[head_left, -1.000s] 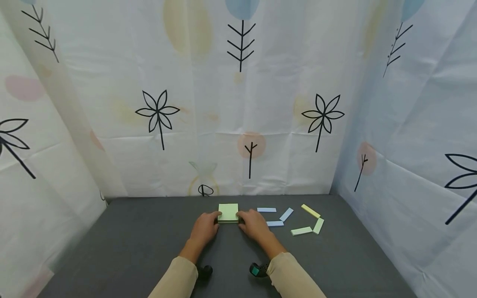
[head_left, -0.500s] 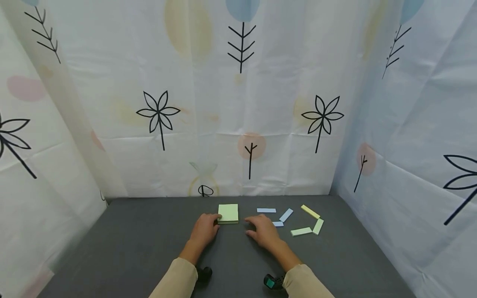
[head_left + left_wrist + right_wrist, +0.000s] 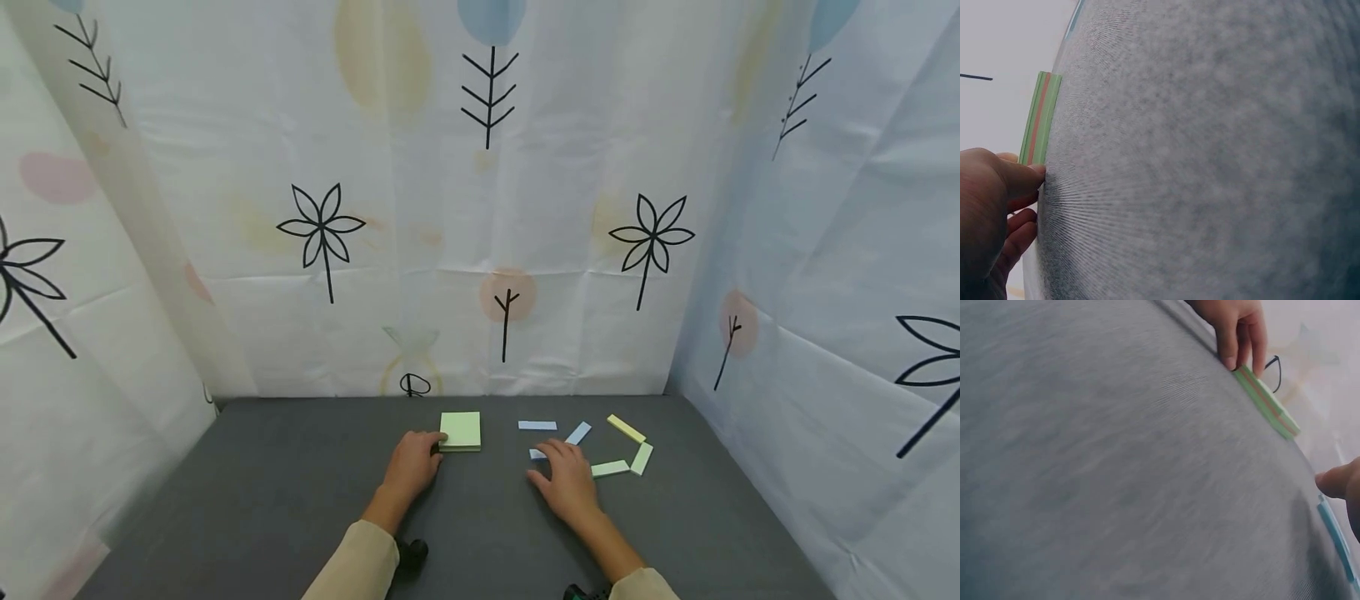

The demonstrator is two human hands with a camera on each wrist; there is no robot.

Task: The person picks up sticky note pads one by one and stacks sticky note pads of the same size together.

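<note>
The counter (image 3: 262, 492) is covered with a dark grey felt-like cloth, and its fine weave shows in both wrist views. Around it hang thin white curtains (image 3: 420, 250) with black line drawings of leaves and pale colour spots.

The left hand (image 3: 411, 463) lies flat on the cloth with its fingers (image 3: 433, 437) held close together and nearly straight. The fingertips touch the near left edge of a square pad of sticky notes (image 3: 461, 430). The pad is pale green on top; in the left wrist view its side (image 3: 1039, 119) shows thin green layers with one orange-pink layer between them. The thumb (image 3: 1019, 178) presses against this side, and the other fingers are loosely bent below it. The hand does not lift the pad; the pad lies flat on the cloth.

The right hand (image 3: 564, 479) rests palm down to the right of the pad, well apart from it. Its fingers (image 3: 551, 452) are slightly spread and relaxed. The fingertips lie over one small blue paper strip (image 3: 537, 454), which is partly hidden; I cannot tell if they pinch it or only touch it. In the right wrist view one fingertip (image 3: 1335, 481) stands just above a blue strip (image 3: 1335, 534).

Beyond these fingers lie two more blue strips (image 3: 537, 425) (image 3: 578, 432), flat and rectangular. To their right lie a yellow strip (image 3: 626, 428) and two pale green strips (image 3: 610, 469) (image 3: 642, 458), near each other at different angles.
</note>
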